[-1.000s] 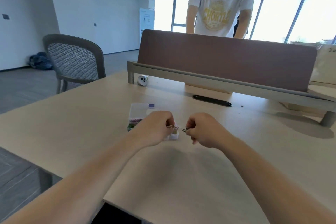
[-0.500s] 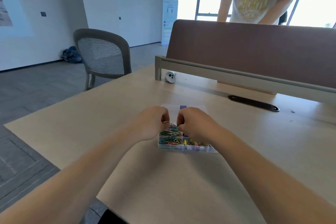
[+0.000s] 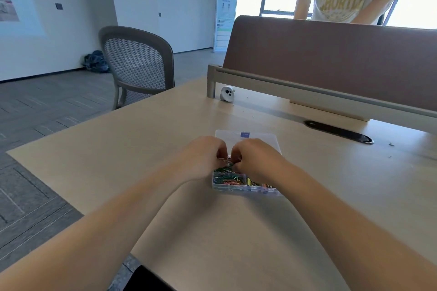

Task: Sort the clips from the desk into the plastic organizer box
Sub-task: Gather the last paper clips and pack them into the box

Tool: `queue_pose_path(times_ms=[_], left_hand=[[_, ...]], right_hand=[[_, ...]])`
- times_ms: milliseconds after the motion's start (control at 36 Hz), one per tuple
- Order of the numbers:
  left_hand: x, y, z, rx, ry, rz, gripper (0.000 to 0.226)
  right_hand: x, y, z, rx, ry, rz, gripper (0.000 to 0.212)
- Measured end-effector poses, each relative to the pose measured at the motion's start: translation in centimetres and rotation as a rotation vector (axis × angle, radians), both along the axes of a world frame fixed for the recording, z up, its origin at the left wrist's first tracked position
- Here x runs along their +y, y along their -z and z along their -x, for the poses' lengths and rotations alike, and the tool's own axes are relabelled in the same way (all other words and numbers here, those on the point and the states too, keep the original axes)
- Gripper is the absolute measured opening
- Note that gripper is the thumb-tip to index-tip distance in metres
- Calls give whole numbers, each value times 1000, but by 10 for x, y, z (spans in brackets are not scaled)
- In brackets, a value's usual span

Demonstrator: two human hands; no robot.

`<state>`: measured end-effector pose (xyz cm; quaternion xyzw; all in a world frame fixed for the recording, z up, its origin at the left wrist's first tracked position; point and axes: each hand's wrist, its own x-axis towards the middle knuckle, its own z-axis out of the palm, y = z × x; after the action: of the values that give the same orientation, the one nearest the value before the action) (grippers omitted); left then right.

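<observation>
Two bare hands meet over a clear plastic organizer box (image 3: 246,189) sitting mid-way across a pale wooden desk (image 3: 142,149). The left hand (image 3: 203,156) and right hand (image 3: 255,159) are both curled, knuckles up, fingertips pinching a small tangle of coloured clips (image 3: 226,160) between them just above the box. More fill its near compartments. Its open lid (image 3: 262,140) lies flat behind.
</observation>
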<state>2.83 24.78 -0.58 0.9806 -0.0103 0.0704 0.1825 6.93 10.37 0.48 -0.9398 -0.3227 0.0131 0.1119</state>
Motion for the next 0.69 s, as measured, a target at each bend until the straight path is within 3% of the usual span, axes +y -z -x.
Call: queue_pose_path(times_ms=[694], left_hand=[[-2, -2, 6, 18, 29, 58, 16]], right_hand=[[-5, -2, 2, 35, -8, -11, 18]])
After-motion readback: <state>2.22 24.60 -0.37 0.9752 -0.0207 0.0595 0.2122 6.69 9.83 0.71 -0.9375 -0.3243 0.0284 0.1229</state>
